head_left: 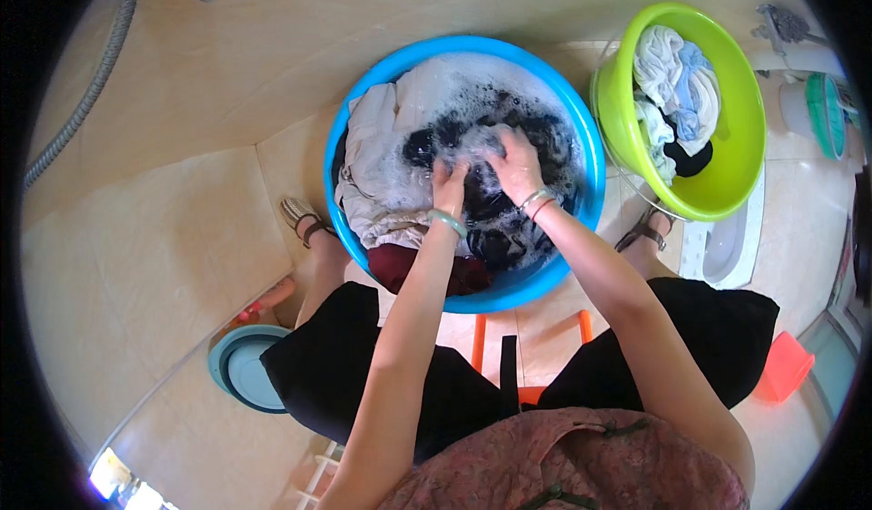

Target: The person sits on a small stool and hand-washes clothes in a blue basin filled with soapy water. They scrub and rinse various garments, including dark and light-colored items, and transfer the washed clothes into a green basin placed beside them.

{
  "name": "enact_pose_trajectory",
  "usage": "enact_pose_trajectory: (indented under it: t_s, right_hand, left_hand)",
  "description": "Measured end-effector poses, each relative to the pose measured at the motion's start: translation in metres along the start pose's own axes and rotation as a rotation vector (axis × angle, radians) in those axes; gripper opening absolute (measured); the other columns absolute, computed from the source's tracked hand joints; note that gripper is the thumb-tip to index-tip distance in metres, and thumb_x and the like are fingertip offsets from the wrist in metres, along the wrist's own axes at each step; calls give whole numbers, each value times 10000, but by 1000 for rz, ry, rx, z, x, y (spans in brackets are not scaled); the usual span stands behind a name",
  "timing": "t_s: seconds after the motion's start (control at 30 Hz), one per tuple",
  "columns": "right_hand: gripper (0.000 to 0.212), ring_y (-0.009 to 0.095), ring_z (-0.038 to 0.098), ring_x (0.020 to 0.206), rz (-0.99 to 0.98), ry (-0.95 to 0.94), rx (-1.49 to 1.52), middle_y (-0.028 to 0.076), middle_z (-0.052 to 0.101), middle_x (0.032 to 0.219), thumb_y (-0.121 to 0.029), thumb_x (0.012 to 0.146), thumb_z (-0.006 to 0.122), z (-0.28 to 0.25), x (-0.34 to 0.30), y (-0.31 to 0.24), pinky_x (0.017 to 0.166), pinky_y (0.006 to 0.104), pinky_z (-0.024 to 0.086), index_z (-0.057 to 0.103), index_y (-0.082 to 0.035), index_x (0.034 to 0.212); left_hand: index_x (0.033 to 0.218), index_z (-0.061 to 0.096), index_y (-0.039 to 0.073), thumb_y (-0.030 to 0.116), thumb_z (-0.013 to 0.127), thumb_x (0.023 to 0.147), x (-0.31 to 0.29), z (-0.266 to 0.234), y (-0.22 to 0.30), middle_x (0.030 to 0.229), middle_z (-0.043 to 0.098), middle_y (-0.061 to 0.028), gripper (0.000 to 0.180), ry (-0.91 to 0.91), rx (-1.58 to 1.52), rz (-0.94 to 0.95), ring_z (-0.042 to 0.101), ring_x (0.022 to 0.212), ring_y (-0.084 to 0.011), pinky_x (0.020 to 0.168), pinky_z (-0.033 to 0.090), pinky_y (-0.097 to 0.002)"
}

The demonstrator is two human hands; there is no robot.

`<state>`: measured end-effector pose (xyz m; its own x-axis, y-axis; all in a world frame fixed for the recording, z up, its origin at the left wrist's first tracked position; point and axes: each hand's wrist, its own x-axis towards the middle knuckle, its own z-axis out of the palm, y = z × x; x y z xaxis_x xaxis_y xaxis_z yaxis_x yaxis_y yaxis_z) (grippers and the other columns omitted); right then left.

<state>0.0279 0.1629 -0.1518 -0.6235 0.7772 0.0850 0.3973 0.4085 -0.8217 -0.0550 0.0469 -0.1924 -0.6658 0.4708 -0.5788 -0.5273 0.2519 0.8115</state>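
A large blue basin point(595, 165) of foamy water stands between my feet, full of soaking clothes. My left hand point(450, 185) is in the suds near the middle, its fingers curled against a dark garment point(486, 199). Just to its right, my right hand point(516, 167) is closed on the same dark cloth, with foam covering part of its fingers. Light beige clothing point(371, 156) is heaped along the basin's left side. Below it, a dark red cloth point(400, 269) lies at the near edge. White foam point(509, 72) spreads across the far side.
A lime-green tub point(743, 169) at the right holds white, light blue and black clothes. Beside it is a white fixture point(754, 228) with a recessed bowl. Orange stool legs point(585, 326) show below the blue basin. A grey-blue basin point(222, 360) sits at lower left; a shower hose point(91, 92) hangs upper left.
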Motion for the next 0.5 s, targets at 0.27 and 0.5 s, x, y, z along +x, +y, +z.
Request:
enact_pose_trajectory:
  t_s: [0.27, 0.5]
  right_hand:
    - [192, 174, 558, 803, -457, -256, -82, 0, 475, 817, -297, 719, 721, -78, -52, -145, 574, 287, 496, 601, -153, 760]
    - [225, 192, 543, 829, -608, -100, -9, -31, 594, 1100, -339, 636, 786, -79, -60, -165, 664, 301, 494, 687, -190, 773]
  left_hand:
    - [1178, 603, 103, 574, 480, 925, -69, 5, 100, 1176, 623, -69, 548, -372, -779, -214, 593, 1053, -200, 925, 480, -360]
    - [1143, 606, 98, 488, 475, 953, -83, 4, 115, 1098, 617, -44, 453, -565, -849, -91, 584, 1005, -170, 896, 475, -335]
